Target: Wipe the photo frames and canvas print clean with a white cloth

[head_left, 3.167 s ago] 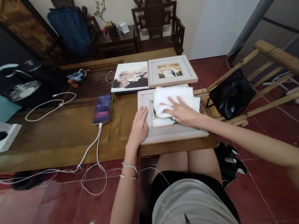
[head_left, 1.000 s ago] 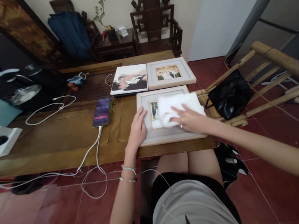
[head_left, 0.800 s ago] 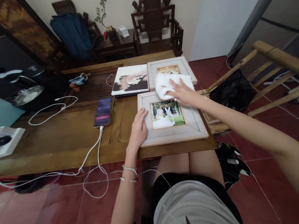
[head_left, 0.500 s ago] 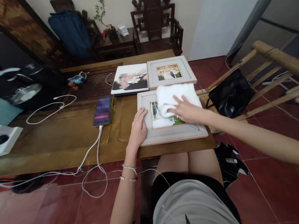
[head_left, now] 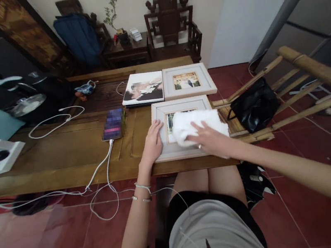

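Note:
A pale wooden picture frame (head_left: 178,106) lies flat at the near edge of the brown wooden table (head_left: 62,148). My left hand (head_left: 152,140) rests flat on the frame's left border, fingers spread. My right hand (head_left: 207,136) presses a folded white cloth (head_left: 196,121) onto the glass, near the frame's lower right part. The cloth hides most of the photo; a strip of it shows at the left. A second framed photo (head_left: 188,80) and a photo book (head_left: 143,87) lie just behind.
A phone (head_left: 114,123) on a white charging cable (head_left: 100,168) lies left of the frame. A black handbag (head_left: 255,103) sits on a bamboo rack (head_left: 309,80) to the right. Kettles, papers and more cables crowd the table's left. Carved chairs (head_left: 172,22) stand behind.
My right hand has swept the cloth back and forth over the glass: up to the frame's top edge, then down toward the near lower right. My left hand stayed on the left border.

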A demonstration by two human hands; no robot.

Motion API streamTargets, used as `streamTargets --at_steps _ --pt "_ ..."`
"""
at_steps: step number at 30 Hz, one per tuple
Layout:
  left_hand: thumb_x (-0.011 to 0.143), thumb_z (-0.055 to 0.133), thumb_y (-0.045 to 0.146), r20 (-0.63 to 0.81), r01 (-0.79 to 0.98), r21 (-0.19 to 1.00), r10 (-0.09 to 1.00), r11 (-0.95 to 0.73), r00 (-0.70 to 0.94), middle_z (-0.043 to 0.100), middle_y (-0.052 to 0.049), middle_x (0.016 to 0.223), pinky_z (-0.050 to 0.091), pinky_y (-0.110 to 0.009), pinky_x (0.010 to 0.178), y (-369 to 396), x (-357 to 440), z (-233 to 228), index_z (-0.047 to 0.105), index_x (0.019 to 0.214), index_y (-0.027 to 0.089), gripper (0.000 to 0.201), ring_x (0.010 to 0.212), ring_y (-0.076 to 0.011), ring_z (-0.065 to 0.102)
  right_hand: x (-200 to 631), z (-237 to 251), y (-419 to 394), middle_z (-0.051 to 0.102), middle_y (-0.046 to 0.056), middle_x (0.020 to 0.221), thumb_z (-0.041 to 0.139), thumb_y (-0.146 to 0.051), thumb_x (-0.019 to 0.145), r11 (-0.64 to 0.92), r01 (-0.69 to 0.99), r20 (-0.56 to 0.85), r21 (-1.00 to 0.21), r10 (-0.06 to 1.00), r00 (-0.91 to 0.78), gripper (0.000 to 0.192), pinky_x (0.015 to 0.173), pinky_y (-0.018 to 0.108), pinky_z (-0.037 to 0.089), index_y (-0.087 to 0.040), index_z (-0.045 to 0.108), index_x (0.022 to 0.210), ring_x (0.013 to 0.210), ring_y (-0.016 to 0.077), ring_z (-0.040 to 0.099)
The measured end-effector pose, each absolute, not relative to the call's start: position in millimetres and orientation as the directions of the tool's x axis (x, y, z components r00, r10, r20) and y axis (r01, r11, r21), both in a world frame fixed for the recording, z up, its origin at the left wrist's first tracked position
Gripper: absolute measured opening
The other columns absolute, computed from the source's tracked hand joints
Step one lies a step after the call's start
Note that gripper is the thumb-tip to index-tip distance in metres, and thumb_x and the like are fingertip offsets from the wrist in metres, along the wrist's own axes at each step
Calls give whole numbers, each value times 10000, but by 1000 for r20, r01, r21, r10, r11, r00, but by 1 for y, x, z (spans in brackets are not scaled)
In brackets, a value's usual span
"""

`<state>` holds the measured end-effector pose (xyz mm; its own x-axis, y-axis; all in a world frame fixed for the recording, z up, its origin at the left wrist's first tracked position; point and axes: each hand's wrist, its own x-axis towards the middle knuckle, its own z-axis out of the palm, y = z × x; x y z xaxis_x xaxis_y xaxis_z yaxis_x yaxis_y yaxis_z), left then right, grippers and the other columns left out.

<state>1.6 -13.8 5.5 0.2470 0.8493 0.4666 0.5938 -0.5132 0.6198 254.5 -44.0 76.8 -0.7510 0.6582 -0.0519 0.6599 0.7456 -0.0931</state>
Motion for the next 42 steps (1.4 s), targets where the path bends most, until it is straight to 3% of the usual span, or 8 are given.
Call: streamTargets --at_steps 3,6,10,15,24,32,37,42 --pt "908 342 63 478 582 620 841 -527 252 505 -125 1404 311 -493 1153 -13 1 4 535 1280 164 431 1381 -214 379 268 72 11 517 124 1388 424 -67 853 685 728 95 -13 726 -681 519 1082 627 224 -209 491 1347 1393 362 274" --pt "912 343 67 487 570 623 836 -535 252 508 -116 1404 310 -509 1150 -12 1 3 533 1281 181 430 1381 -215 379 279 79 56 465 122 1439 424 -82 867 629 776 186 42 759 -624 527 1088 665 169 -198 467 1380 1422 385 173" --pt "909 343 65 485 569 625 837 -535 254 506 -117 1405 308 -518 1149 -12 1 4 535 1280 181 433 1382 -220 377 280 80 74 477 108 1433 417 -103 882 663 746 83 68 741 -666 502 1035 728 185 -215 492 1365 1414 426 150" --pt "902 348 59 474 576 628 844 -524 251 511 -122 1400 312 -508 1151 -13 1 4 539 1273 175 434 1380 -219 381 267 78 17 424 119 1473 429 -64 851 694 719 -48 23 719 -693 495 986 747 243 -196 546 1313 1379 466 212" --pt "916 333 83 448 621 608 859 -496 248 513 -139 1397 314 -487 1155 -15 4 9 533 1281 139 420 1382 -218 378 247 104 -109 389 88 1501 445 -13 783 756 614 -208 -229 578 -789 638 993 654 364 -239 468 1379 1391 414 244" --pt "931 385 166 439 666 549 853 -504 283 506 -148 1406 296 -499 1160 -10 3 2 507 1320 119 410 1400 -241 344 260 67 -13 544 146 1361 447 -53 837 702 712 11 -34 712 -702 528 1045 675 237 -192 505 1342 1396 386 251" --pt "935 386 174 450 649 558 846 -517 287 508 -142 1406 296 -514 1156 -9 2 0 508 1327 136 412 1399 -245 346 270 71 62 532 165 1370 401 -105 884 621 783 127 45 774 -621 507 1040 686 231 -162 450 1385 1410 397 199" --pt "934 387 175 436 644 576 856 -503 278 501 -142 1413 292 -517 1158 -11 2 2 510 1326 136 412 1401 -249 341 262 69 63 371 118 1508 398 -86 873 647 758 87 84 753 -652 488 1007 745 203 -169 495 1345 1396 470 149"
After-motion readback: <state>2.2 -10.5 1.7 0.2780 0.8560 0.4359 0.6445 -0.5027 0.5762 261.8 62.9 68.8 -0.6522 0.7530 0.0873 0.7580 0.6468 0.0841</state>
